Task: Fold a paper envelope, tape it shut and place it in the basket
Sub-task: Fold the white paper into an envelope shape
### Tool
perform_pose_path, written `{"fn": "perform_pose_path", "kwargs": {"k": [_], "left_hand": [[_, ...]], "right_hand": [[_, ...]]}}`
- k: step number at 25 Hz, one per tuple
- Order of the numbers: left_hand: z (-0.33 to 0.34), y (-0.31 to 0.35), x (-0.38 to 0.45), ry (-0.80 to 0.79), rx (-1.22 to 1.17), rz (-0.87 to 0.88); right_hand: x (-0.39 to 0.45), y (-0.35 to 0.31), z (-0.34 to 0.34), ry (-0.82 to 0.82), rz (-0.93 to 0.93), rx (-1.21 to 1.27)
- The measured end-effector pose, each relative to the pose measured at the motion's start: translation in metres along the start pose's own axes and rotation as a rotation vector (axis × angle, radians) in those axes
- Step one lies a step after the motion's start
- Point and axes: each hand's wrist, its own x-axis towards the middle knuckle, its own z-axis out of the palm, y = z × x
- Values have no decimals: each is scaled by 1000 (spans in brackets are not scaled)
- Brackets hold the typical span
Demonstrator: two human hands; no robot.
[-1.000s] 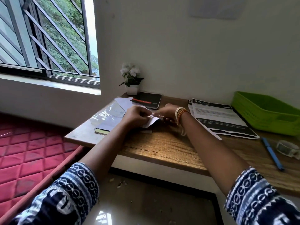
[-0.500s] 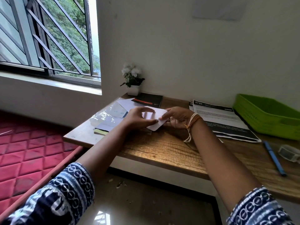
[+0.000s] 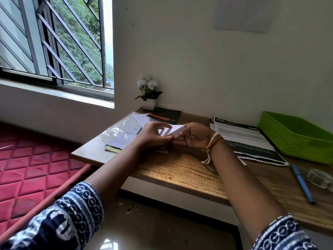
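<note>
The worktop (image 3: 180,170) was a slab of wood with a strong, streaky grain, glossy where the window light caught its front edge. Above its middle the person held a small folded piece of white paper (image 3: 172,131), the envelope in the making, its upper edges meeting in a blunt point and its surface smooth and matte. It was lifted clear of the wood, between the two hands.

The left hand (image 3: 153,137) curled round the paper's left side, thumb and fingers bent and pinching it from the front. The right hand (image 3: 193,136) was turned palm up under the paper's right end, its fingers curled against the underside and gripping the edge; a bundle of thin orange and cream threads (image 3: 213,141) circled that wrist, with loose ends hanging down.

Far to the right stood a lime-green plastic basket (image 3: 295,139), rectangular with ribbed walls, well apart from the paper. Near the front right lay a slim blue pen (image 3: 302,183) and, just beside it, a roll of clear tape (image 3: 319,177). Printed sheets with black bands (image 3: 246,141) lay between the hands and the basket. On the left sat crinkled clear plastic over papers (image 3: 122,132), a black booklet (image 3: 165,115) and a small white square pot of white flowers (image 3: 148,94) against the wall.
</note>
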Motion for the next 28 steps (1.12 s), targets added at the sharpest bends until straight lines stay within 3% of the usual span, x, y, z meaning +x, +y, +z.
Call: {"fn": "perform_pose_path", "kwargs": {"k": [16, 24, 28], "left_hand": [[-1, 3, 0, 10, -62, -22], [1, 4, 1, 32, 18, -56], [3, 4, -1, 64, 69, -50]], "right_hand": [[6, -1, 0, 102, -26, -25], [8, 4, 0, 396, 10, -130], [7, 3, 3, 442, 42, -153]]}}
